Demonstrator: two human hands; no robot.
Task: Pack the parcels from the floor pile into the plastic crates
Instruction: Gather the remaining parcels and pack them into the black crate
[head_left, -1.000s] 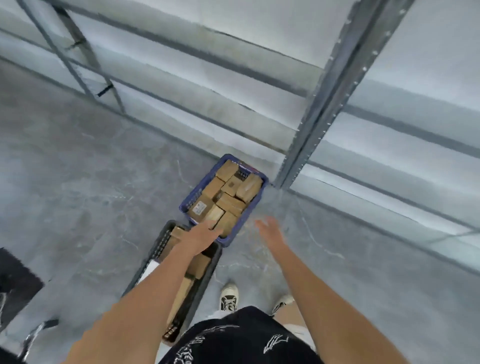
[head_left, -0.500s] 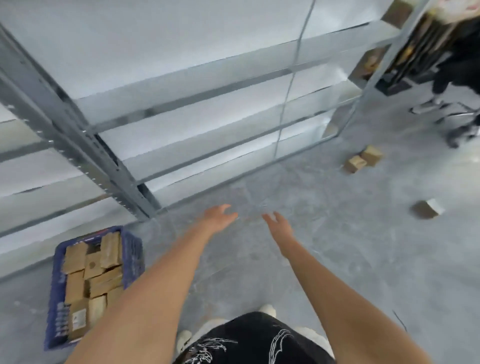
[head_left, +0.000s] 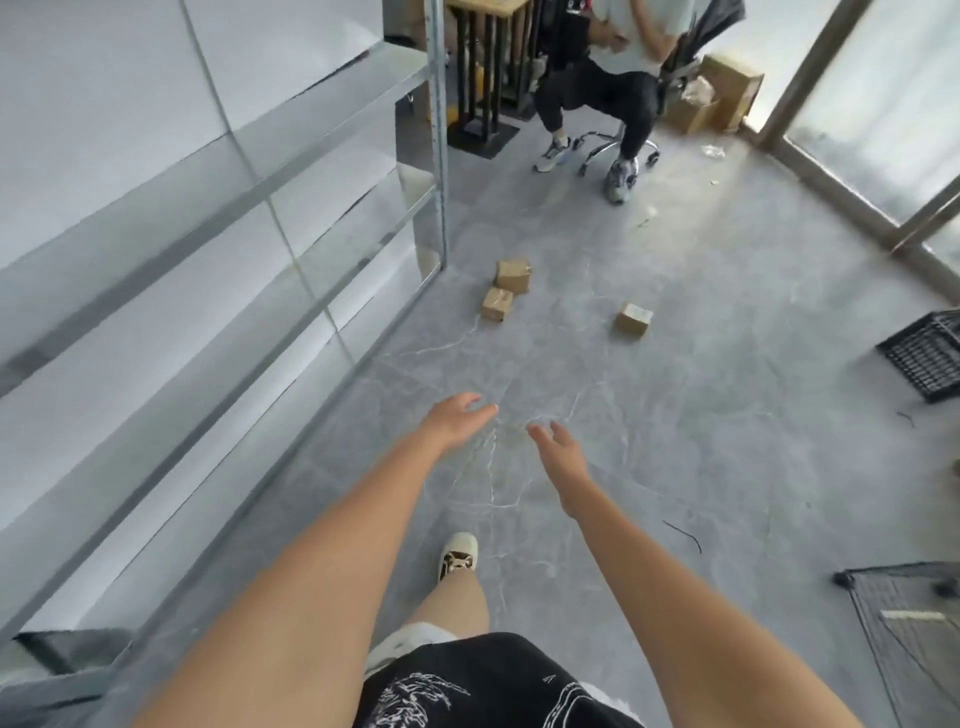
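Note:
Three small cardboard parcels lie on the grey floor ahead of me: one (head_left: 513, 275) near the shelf post, a second (head_left: 496, 303) just in front of it, a third (head_left: 634, 319) apart to the right. My left hand (head_left: 454, 421) and my right hand (head_left: 558, 451) are stretched forward, fingers relaxed, both empty and well short of the parcels. A black plastic crate (head_left: 927, 357) shows at the right edge. The filled crates are out of view.
A metal shelf rack (head_left: 439, 156) runs along the left. A person sits on a wheeled chair (head_left: 613, 150) at the back, beside larger cardboard boxes (head_left: 722, 98). A black wire basket (head_left: 914, 623) stands at the lower right. A window frame lines the right side.
My view has swung right, away from the blue and black filled crates, which have left the frame. The loose parcels on the floor now lie straight ahead. Both hands stay empty.

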